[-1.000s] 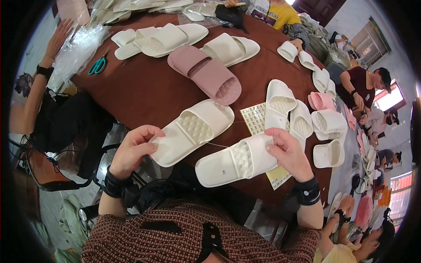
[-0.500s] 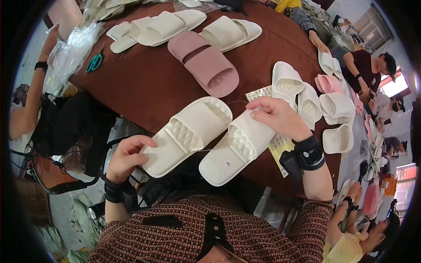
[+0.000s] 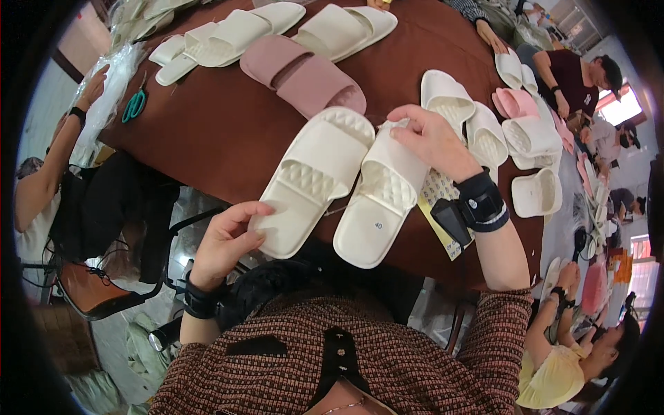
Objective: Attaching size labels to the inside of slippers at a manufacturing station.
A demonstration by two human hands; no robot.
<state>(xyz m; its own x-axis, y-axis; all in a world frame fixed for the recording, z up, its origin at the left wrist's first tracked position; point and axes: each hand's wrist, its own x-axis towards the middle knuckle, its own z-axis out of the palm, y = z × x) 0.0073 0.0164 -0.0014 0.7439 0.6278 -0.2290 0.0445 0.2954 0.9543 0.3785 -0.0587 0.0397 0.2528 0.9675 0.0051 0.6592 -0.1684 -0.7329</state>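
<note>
Two cream slide slippers lie side by side in front of me, tilted with their toes away. My left hand (image 3: 232, 242) pinches the heel of the left slipper (image 3: 290, 221) between thumb and fingers. At the toe end of the right slipper (image 3: 373, 232), my right hand (image 3: 436, 142) closes its thumb and fingertips on the upper's edge. The right slipper's insole carries a small printed size mark. A thin strand shows between the two slippers. Just beyond them lies a dusky pink pair of slippers (image 3: 315, 83). Partly behind my right hand is a yellow sticker sheet (image 3: 443, 225).
More cream slippers (image 3: 245, 38) line the far side of the brown-covered table (image 3: 187, 149); others (image 3: 446, 100) stand at the right. Teal-handled scissors (image 3: 135, 105) lie at the left edge, by clear plastic wrap (image 3: 114, 90). Other people work along the right and at the left.
Both slippers have moved away from me and turned more upright, drawing closer together at the toes. My hands have moved with them, and my view has shifted slightly.
</note>
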